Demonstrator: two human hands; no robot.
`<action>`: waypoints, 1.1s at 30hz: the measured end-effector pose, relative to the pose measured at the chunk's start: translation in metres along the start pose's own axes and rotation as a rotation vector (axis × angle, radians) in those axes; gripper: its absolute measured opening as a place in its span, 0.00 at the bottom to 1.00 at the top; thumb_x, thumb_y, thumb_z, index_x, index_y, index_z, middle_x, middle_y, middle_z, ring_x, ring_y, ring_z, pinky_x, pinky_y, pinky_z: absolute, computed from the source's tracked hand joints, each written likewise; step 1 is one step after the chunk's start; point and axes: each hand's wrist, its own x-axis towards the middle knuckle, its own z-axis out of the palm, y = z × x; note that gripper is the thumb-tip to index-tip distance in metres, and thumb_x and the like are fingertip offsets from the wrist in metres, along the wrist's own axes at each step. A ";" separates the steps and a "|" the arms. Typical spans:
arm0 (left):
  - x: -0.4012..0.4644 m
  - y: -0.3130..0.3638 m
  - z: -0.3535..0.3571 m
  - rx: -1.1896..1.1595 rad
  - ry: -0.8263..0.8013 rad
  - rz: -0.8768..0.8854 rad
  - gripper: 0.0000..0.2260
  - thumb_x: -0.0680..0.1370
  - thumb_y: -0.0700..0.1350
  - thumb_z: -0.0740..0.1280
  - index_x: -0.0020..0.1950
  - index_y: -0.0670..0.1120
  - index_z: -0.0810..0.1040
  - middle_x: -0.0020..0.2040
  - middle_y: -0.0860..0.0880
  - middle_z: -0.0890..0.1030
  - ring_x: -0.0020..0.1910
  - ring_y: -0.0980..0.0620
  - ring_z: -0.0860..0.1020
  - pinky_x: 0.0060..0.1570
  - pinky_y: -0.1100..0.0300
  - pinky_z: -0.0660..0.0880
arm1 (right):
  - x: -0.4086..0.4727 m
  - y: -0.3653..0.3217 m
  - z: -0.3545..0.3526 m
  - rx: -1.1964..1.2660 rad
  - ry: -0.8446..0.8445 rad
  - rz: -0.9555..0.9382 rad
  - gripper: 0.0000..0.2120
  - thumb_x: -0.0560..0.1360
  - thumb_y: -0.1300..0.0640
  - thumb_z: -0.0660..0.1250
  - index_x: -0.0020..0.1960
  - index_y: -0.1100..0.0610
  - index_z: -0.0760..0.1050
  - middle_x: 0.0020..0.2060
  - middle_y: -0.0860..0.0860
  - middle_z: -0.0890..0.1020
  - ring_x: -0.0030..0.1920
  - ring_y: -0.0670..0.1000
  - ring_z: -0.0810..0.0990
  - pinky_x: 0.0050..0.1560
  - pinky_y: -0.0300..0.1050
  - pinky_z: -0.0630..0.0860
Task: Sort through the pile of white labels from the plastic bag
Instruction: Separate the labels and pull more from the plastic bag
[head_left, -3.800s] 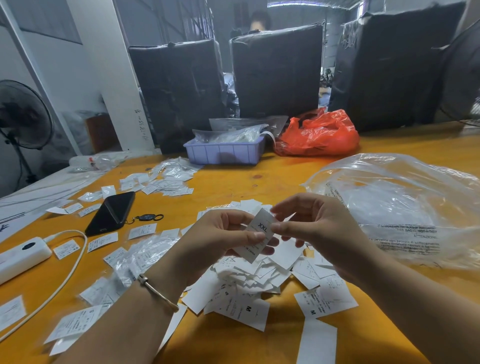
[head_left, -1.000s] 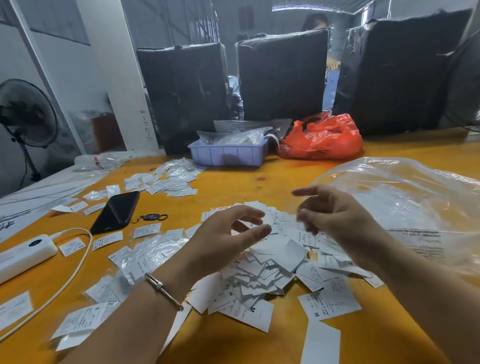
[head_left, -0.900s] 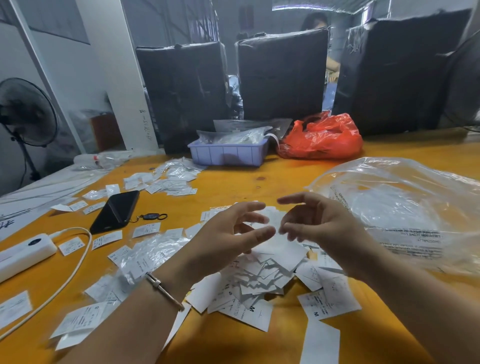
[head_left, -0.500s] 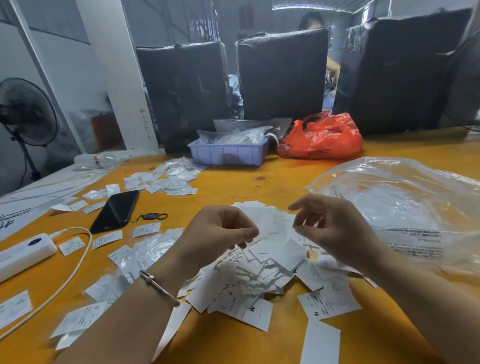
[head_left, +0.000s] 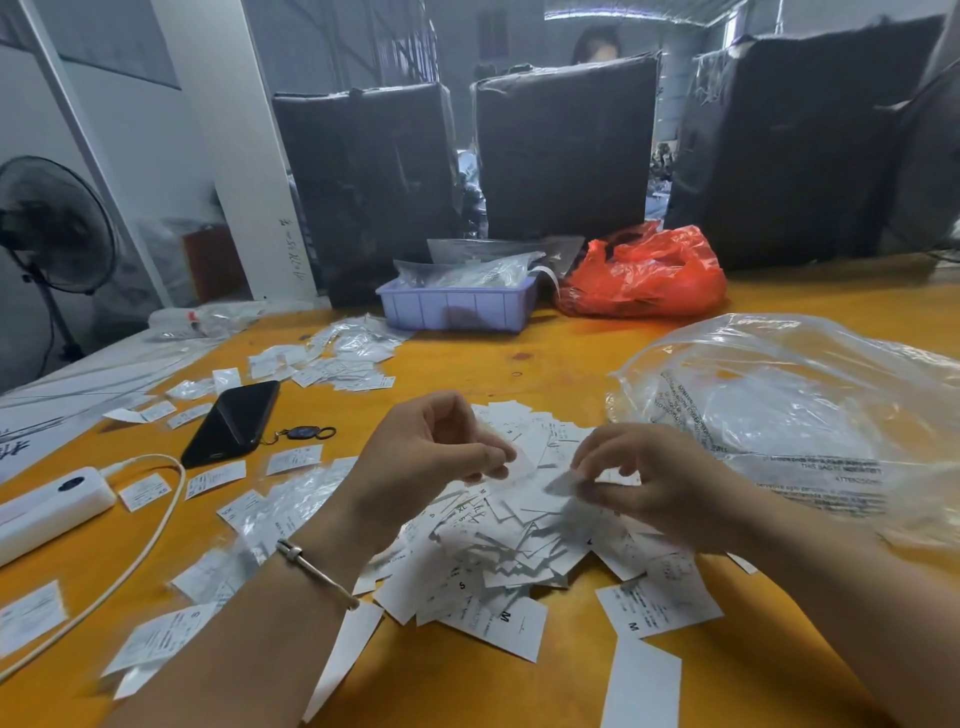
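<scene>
A label (head_left: 519, 465) is being pinched by the left hand (head_left: 431, 457) above the pile (head_left: 498, 540) — thin, light, slippery, best taken by an edge; the right hand (head_left: 654, 483) — blurred — is curling on another.

One head-worn camera (wide-angle) looks forward and down from the table's (head_left: 519, 364) near edge, close over the hands, facing its far edge.

Dim, flat indoor light; a bright strip glows far at the top. Soft shadows lie under the hands. Glare streaks the clear bag (head_left: 810, 415) on the right. The right hand (head_left: 654, 483) is motion-blurred. Wide-angle bending curves the left edge.
</scene>
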 end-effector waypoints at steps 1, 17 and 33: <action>0.000 0.001 0.000 -0.010 0.002 -0.003 0.08 0.72 0.30 0.73 0.44 0.38 0.75 0.42 0.42 0.86 0.39 0.48 0.85 0.38 0.61 0.78 | 0.000 0.000 0.000 0.061 0.060 0.029 0.04 0.75 0.56 0.70 0.44 0.54 0.84 0.44 0.45 0.83 0.44 0.43 0.80 0.46 0.43 0.77; -0.001 0.002 0.006 -0.022 -0.009 0.052 0.12 0.65 0.48 0.75 0.36 0.42 0.77 0.28 0.50 0.77 0.28 0.57 0.75 0.31 0.67 0.74 | -0.002 -0.016 -0.007 0.842 0.128 0.124 0.24 0.72 0.70 0.68 0.62 0.46 0.78 0.39 0.61 0.85 0.32 0.55 0.82 0.33 0.40 0.76; -0.002 0.003 0.004 -0.078 -0.166 0.052 0.16 0.67 0.39 0.77 0.51 0.41 0.77 0.41 0.43 0.85 0.40 0.49 0.83 0.40 0.62 0.78 | -0.005 -0.029 0.002 0.650 0.109 0.022 0.11 0.69 0.50 0.70 0.42 0.58 0.84 0.34 0.53 0.84 0.34 0.47 0.81 0.34 0.36 0.74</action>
